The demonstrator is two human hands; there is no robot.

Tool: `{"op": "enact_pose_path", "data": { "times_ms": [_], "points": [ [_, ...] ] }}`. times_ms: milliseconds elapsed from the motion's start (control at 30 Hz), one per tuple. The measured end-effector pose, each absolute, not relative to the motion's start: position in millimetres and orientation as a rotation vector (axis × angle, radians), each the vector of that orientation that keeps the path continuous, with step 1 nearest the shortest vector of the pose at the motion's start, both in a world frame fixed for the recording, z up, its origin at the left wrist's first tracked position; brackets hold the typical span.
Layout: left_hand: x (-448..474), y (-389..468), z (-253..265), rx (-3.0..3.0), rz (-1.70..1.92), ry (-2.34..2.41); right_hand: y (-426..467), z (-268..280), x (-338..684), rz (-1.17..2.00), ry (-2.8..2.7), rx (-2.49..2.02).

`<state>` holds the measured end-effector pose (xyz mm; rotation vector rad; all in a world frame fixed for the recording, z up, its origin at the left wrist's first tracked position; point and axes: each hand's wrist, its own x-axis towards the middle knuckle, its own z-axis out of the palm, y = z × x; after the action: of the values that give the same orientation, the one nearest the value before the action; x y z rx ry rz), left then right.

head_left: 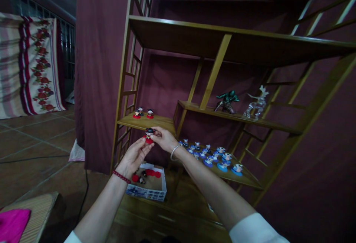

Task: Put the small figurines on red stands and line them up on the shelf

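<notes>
A small figurine with black hair and a red round base is held up in front of the left shelf board. My left hand grips the base from below, its fingers closed on the edge. From the right, my right hand pinches the figurine's side. Behind it, similar red-based figurines stand on the small left shelf. Below my hands sits an open cardboard box with red bases and loose figurine parts inside.
Several blue-based figurines stand in rows on the lower right shelf. Above them are a dark green statue and a clear deer figure. A wooden post rises between the shelves. A purple curtain hangs at the left.
</notes>
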<state>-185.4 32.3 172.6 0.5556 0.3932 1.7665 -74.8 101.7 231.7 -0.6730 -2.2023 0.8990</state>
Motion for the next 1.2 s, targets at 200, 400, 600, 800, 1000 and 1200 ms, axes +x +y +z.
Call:
{"op": "enact_pose_path", "data": {
  "times_ms": [200,400,600,800,1000,1200],
  "points": [
    [-185,37,185,0.538,1.769,0.405,104,235,-75,1.009,-2.092,-0.656],
    [-181,40,195,0.510,1.783,0.425,104,235,-73,1.123,-2.033,-0.632],
    [-177,51,197,0.543,1.773,0.394,104,236,-72,1.079,-2.059,-0.568],
    [-173,57,209,0.600,1.751,0.390,110,241,-70,1.025,-2.016,-0.593],
    [-170,64,220,0.614,1.717,0.418,122,243,-67,0.934,-1.992,-0.659],
    [-172,76,231,0.662,1.681,0.535,134,246,-70,0.815,-1.966,-0.763]
  ]
}}
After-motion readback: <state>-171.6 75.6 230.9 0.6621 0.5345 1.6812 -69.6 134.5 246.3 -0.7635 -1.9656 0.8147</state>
